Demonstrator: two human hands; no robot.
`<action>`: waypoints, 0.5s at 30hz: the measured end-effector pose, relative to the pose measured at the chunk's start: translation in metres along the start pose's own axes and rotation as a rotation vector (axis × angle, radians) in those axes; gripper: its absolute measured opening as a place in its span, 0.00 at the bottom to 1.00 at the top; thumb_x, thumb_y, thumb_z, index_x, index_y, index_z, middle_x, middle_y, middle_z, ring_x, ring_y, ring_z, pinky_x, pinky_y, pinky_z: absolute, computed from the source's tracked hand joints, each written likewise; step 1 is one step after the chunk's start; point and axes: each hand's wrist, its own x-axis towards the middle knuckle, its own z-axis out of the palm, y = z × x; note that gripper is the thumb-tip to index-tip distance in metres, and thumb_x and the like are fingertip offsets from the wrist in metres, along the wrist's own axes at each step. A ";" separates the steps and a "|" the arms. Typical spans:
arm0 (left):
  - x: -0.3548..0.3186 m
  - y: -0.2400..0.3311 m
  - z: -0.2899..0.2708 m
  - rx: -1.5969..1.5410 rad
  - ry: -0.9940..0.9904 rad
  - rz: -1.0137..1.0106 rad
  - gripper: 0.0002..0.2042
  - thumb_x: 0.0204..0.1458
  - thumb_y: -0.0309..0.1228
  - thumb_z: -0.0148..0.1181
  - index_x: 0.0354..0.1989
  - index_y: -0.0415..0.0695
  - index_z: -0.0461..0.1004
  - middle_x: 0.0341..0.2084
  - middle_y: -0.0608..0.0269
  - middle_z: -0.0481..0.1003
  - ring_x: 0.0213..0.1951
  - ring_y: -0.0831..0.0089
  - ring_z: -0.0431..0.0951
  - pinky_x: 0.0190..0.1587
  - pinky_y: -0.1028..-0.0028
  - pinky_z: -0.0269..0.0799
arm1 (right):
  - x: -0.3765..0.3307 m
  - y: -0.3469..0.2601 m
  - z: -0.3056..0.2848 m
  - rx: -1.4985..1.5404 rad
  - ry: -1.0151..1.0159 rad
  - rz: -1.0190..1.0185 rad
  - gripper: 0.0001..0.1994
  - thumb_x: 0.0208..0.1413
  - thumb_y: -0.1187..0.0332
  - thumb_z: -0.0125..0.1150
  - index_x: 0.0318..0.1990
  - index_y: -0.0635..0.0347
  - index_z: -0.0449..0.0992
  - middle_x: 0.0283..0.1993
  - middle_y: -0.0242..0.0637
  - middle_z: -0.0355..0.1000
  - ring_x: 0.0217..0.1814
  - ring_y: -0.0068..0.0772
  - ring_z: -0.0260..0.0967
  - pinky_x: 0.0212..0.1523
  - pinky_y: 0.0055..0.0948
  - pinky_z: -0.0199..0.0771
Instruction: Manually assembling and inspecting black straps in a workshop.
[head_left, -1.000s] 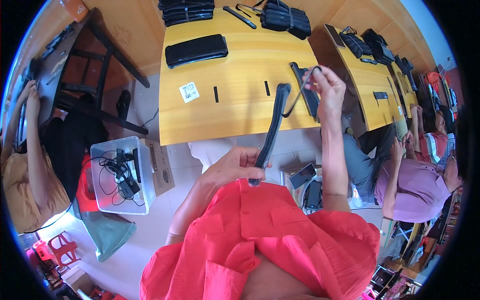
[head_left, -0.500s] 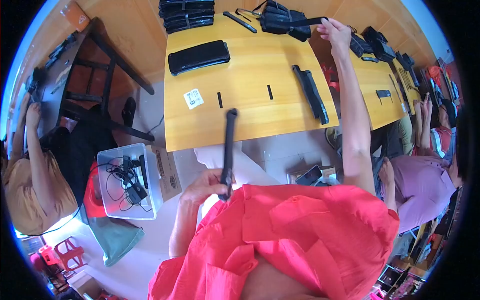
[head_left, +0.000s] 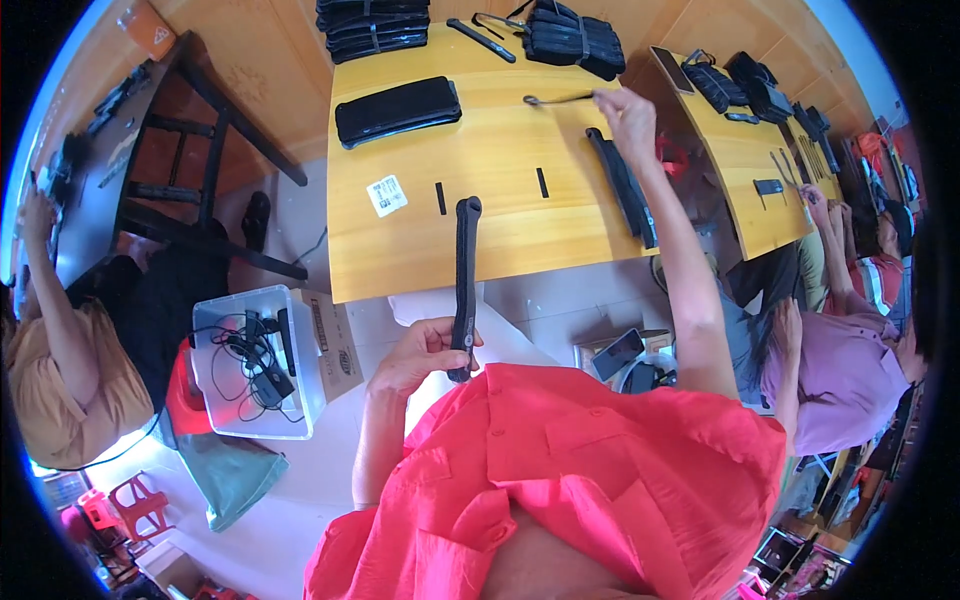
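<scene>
My left hand (head_left: 425, 350) is closed around the lower end of a long, narrow black folded strap (head_left: 466, 265), held upright before my red shirt. Over the right part of the yellow table (head_left: 480, 240), my right hand (head_left: 628, 122) pinches one end of a thin dark strip (head_left: 565, 99). The strip's other end, to the left, finishes in a small loop. Just below that hand lies a long black fabric piece (head_left: 620, 185). A flat black stack (head_left: 398, 112) rests on the table's left part. Behind are a tied black bundle (head_left: 570, 40) and a narrow black strap (head_left: 482, 41).
A tall pile of black bundles (head_left: 372, 28) stands at the back left. Left of the table are a clear plastic bin (head_left: 310, 400) with cables and a dark stool (head_left: 170, 190). A white label (head_left: 387, 196) lies on the tabletop. Co-workers sit on both sides.
My right hand has moved down and left from the back right corner, bringing the thin strip over the table. The strap in my left hand has turned, showing a broader side.
</scene>
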 end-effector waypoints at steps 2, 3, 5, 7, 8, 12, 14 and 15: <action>-0.002 -0.002 -0.002 -0.010 0.013 0.005 0.20 0.37 0.33 0.69 0.38 0.35 0.71 0.23 0.56 0.76 0.23 0.73 0.77 0.26 0.78 0.74 | -0.033 -0.008 0.006 -0.142 -0.134 -0.058 0.06 0.46 0.71 0.59 0.33 0.57 0.79 0.29 0.42 0.72 0.31 0.45 0.71 0.31 0.35 0.71; -0.003 -0.003 -0.003 -0.016 0.030 0.012 0.20 0.37 0.33 0.69 0.37 0.35 0.71 0.23 0.56 0.76 0.22 0.73 0.77 0.26 0.78 0.74 | -0.048 -0.009 0.010 -0.176 -0.241 -0.046 0.06 0.47 0.72 0.58 0.34 0.59 0.78 0.29 0.41 0.72 0.32 0.46 0.71 0.31 0.34 0.71; -0.006 -0.003 -0.005 -0.024 0.042 0.010 0.20 0.37 0.33 0.69 0.37 0.35 0.71 0.23 0.56 0.76 0.22 0.73 0.77 0.25 0.78 0.74 | -0.077 -0.016 0.012 -0.213 -0.302 -0.024 0.07 0.47 0.72 0.57 0.34 0.59 0.77 0.30 0.41 0.72 0.32 0.45 0.71 0.31 0.36 0.71; -0.006 0.002 -0.006 -0.037 -0.010 -0.029 0.17 0.40 0.30 0.66 0.38 0.36 0.72 0.25 0.60 0.75 0.27 0.75 0.76 0.32 0.79 0.72 | -0.094 -0.015 0.012 -0.254 -0.358 0.005 0.07 0.47 0.73 0.56 0.35 0.59 0.76 0.30 0.40 0.71 0.33 0.45 0.71 0.32 0.37 0.71; -0.005 0.002 -0.007 -0.035 -0.016 -0.036 0.17 0.40 0.30 0.66 0.38 0.36 0.72 0.25 0.60 0.75 0.27 0.75 0.76 0.32 0.79 0.72 | -0.100 -0.014 0.012 -0.248 -0.304 -0.017 0.07 0.48 0.74 0.55 0.35 0.60 0.76 0.31 0.40 0.71 0.33 0.45 0.71 0.33 0.38 0.71; -0.002 0.002 -0.006 -0.029 -0.007 -0.030 0.18 0.40 0.31 0.67 0.38 0.36 0.71 0.24 0.59 0.75 0.27 0.75 0.76 0.30 0.79 0.72 | -0.104 -0.019 0.006 -0.294 -0.306 0.025 0.11 0.46 0.80 0.50 0.38 0.61 0.74 0.36 0.42 0.69 0.40 0.46 0.69 0.39 0.38 0.71; -0.001 0.001 -0.006 -0.036 -0.004 -0.027 0.18 0.40 0.31 0.67 0.38 0.36 0.71 0.24 0.59 0.75 0.26 0.75 0.76 0.30 0.79 0.72 | -0.103 -0.031 0.000 -0.261 -0.324 0.028 0.16 0.43 0.83 0.48 0.41 0.62 0.72 0.40 0.44 0.68 0.44 0.47 0.67 0.41 0.37 0.70; 0.000 0.001 -0.006 -0.048 -0.005 -0.019 0.18 0.39 0.31 0.67 0.38 0.36 0.71 0.24 0.59 0.75 0.26 0.75 0.76 0.30 0.79 0.72 | -0.103 -0.035 -0.006 -0.261 -0.324 0.030 0.16 0.43 0.83 0.48 0.41 0.62 0.72 0.40 0.44 0.68 0.44 0.47 0.67 0.41 0.37 0.70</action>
